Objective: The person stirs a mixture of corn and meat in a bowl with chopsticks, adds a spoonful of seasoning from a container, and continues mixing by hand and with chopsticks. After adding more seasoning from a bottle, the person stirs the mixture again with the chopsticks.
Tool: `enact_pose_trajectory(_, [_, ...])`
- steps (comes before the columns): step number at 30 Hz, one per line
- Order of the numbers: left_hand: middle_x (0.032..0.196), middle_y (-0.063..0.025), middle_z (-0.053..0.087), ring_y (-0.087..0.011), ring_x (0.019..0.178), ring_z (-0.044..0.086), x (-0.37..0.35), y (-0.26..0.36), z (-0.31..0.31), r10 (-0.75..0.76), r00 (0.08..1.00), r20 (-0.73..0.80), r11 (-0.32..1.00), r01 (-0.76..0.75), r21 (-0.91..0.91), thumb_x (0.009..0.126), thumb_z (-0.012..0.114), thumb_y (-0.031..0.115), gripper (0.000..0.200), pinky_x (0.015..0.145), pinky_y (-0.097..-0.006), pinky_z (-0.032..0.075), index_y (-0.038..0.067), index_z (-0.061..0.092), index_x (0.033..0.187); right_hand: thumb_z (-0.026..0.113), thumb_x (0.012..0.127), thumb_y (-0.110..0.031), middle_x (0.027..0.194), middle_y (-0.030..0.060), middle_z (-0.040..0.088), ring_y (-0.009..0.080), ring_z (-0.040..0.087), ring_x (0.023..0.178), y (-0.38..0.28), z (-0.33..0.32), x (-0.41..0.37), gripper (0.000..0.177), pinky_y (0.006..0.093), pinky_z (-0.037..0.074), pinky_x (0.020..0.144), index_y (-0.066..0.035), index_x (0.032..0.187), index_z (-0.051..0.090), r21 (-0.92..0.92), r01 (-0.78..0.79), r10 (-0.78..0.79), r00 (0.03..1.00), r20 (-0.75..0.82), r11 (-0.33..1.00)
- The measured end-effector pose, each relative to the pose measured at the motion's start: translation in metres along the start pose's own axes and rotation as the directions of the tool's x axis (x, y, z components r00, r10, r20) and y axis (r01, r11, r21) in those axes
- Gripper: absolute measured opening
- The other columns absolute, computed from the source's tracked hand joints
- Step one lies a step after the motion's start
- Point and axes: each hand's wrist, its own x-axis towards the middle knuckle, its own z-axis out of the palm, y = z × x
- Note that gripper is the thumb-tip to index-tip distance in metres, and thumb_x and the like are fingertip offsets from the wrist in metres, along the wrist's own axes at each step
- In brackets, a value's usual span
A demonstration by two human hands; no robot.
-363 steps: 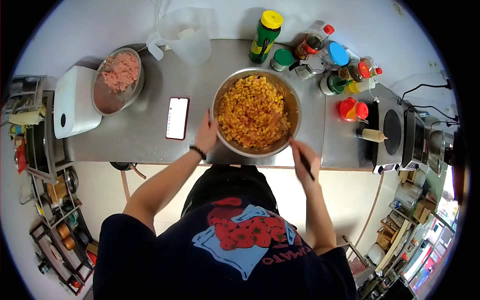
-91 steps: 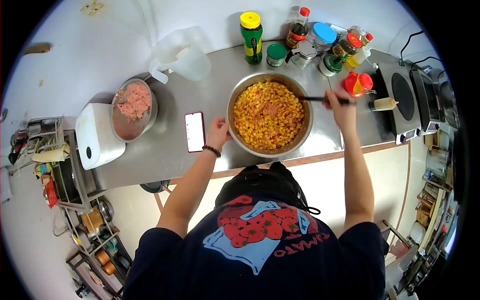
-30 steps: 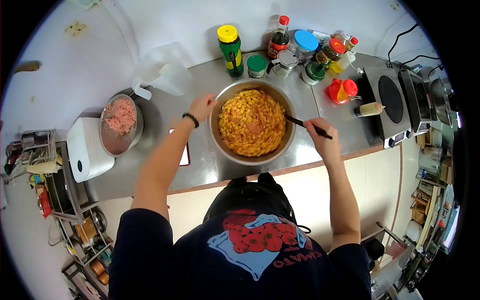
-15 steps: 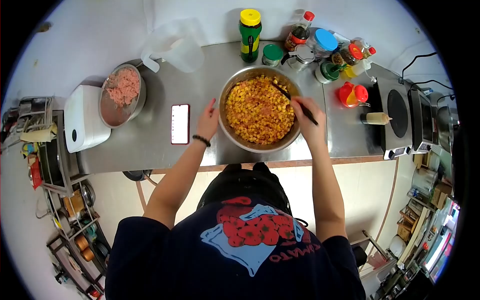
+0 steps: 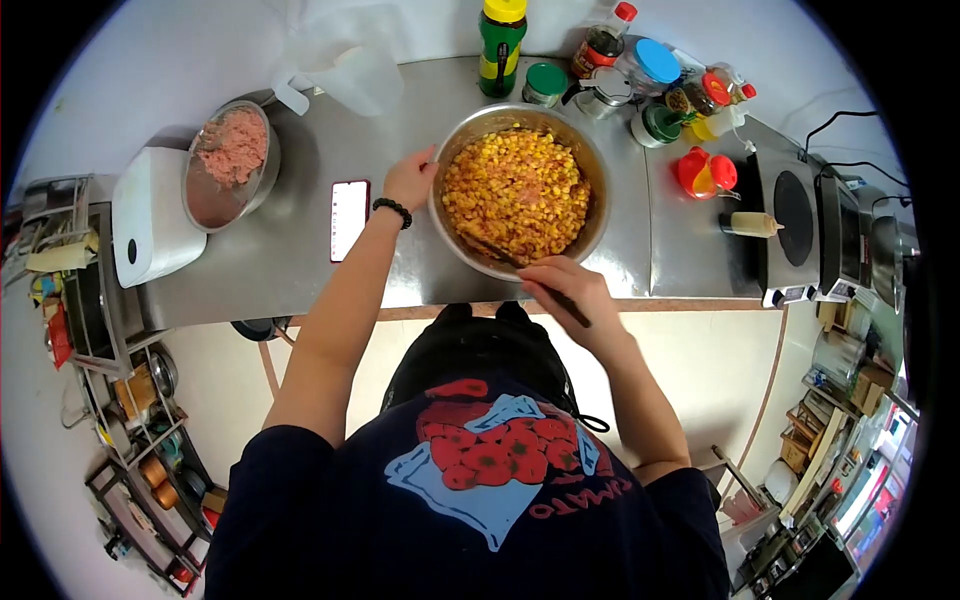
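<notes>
A steel mixing bowl [image 5: 600, 215] full of yellow corn kernels mixed with pinkish minced meat [image 5: 520, 190] stands on the counter in front of me. My left hand [image 5: 408, 182], with a dark bead bracelet at the wrist, is closed at the bowl's left rim, fingertips against the metal. My right hand [image 5: 575, 295] is above the near rim, wrapped round dark chopsticks [image 5: 570, 306]. Their tips reach into the mixture at the near left side of the bowl. Left of my left hand, a phone [image 5: 349, 222] with a lit white screen lies flat.
At the left, a tilted steel bowl of minced meat [image 5: 233, 148] leans by a white appliance [image 5: 155, 220]. A clear plastic jug [image 5: 360, 80] stands behind. Bottles and jars, including a green yellow-capped bottle [image 5: 500, 50], line the back. A hotplate [image 5: 793, 220] is at the right.
My right hand has swung from the bowl's right side to its near edge, moving the chopsticks from the far right to the near left. My left hand stays by the left rim, fingers more curled.
</notes>
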Motion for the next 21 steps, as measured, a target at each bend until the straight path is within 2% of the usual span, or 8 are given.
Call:
enact_pose_trajectory(2, [0.097,-0.0132,0.064,-0.0284,0.088,0.061,-0.001,0.001,-0.001,-0.005,1.0,0.0,1.0,0.005,-0.012,0.087,0.05,0.027,0.041,0.077,-0.0353,0.047,0.011,0.052,0.124,0.062,0.08,-0.006,0.087,0.0132,0.062,0.0296,0.061,0.079,0.021,0.002,0.003,0.013,0.0335,0.049,0.067,-0.002,0.093,0.063,0.001,-0.025,0.025,1.0,0.006,1.0])
enact_pose_trajectory(4, [0.096,-0.013,0.065,-0.0285,0.086,0.061,-0.002,0.001,0.0,-0.011,1.0,0.007,1.0,0.011,-0.017,0.086,0.05,0.027,0.041,0.076,-0.0358,0.047,0.013,0.052,0.124,0.062,0.08,-0.004,0.088,0.0138,0.062,0.0293,0.062,0.079,0.049,-0.011,0.007,0.013,0.0326,0.049,0.067,-0.002,0.093,0.062,-0.199,-0.036,-0.014,0.97,-0.243,0.979])
enact_pose_trajectory(7, [0.095,-0.0129,0.065,-0.0282,0.085,0.061,-0.002,0.003,-0.002,-0.012,1.0,0.014,1.0,0.012,0.018,0.086,0.05,0.027,0.04,0.075,-0.036,0.046,0.014,0.052,0.124,0.062,0.08,-0.004,0.089,0.0137,0.063,0.0294,0.062,0.078,0.037,-0.038,0.004,0.015,0.0328,0.049,0.066,-0.002,0.095,0.063,-0.244,-0.208,0.097,0.911,-0.401,0.947])
enact_pose_trajectory(10, [0.094,-0.0128,0.065,-0.0279,0.085,0.061,-0.002,0.002,-0.001,0.011,1.0,0.005,1.0,-0.011,0.008,0.086,0.05,0.027,0.04,0.075,-0.0357,0.046,0.014,0.052,0.124,0.061,0.08,-0.002,0.089,0.0135,0.063,0.0293,0.062,0.078,0.047,-0.024,-0.001,0.014,0.0326,0.049,0.066,-0.002,0.094,0.063,-0.284,-0.185,0.052,0.907,-0.418,0.941])
enact_pose_trajectory(13, [0.094,-0.0128,0.065,-0.0274,0.086,0.061,0.001,0.0,0.001,0.008,1.0,-0.004,1.0,-0.008,-0.019,0.086,0.05,0.027,0.04,0.076,-0.0354,0.046,0.013,0.052,0.124,0.062,0.079,-0.001,0.091,0.0144,0.061,0.0301,0.061,0.082,0.03,0.014,-0.007,0.015,0.033,0.049,0.07,-0.002,0.093,0.061,-0.133,-0.033,0.016,0.991,-0.13,0.991])
enact_pose_trajectory(16, [0.096,-0.0126,0.065,-0.027,0.087,0.061,-0.001,0.001,0.0,-0.022,1.0,0.013,1.0,0.022,-0.01,0.086,0.051,0.027,0.04,0.077,-0.0348,0.046,0.012,0.052,0.124,0.063,0.078,-0.001,0.091,0.0132,0.06,0.029,0.061,0.08,-0.004,0.031,-0.01,0.016,0.0321,0.049,0.068,-0.004,0.094,0.062,-0.023,-0.008,0.007,0.998,-0.066,1.0])
enact_pose_trajectory(18, [0.097,-0.0124,0.065,-0.0269,0.088,0.061,-0.001,0.004,-0.002,-0.032,0.999,0.02,0.999,0.032,-0.003,0.086,0.051,0.027,0.041,0.078,-0.0345,0.046,0.011,0.052,0.123,0.061,0.081,-0.008,0.09,0.0121,0.06,0.0307,0.059,0.081,0.009,0.029,-0.009,0.012,0.0379,0.049,0.069,-0.006,0.093,0.061,0.012,-0.02,0.019,0.999,0.034,1.0])
enact_pose_trajectory(21, [0.098,-0.0122,0.065,-0.0269,0.088,0.061,0.0,0.003,-0.003,-0.04,0.999,0.026,0.999,0.04,-0.014,0.086,0.052,0.027,0.041,0.078,-0.0345,0.046,0.009,0.052,0.123,0.06,0.082,-0.009,0.088,0.0122,0.061,0.0296,0.059,0.081,0.062,-0.002,0.014,0.012,0.0381,0.048,0.07,-0.006,0.094,0.061,-0.166,0.005,-0.026,0.991,-0.128,0.986])
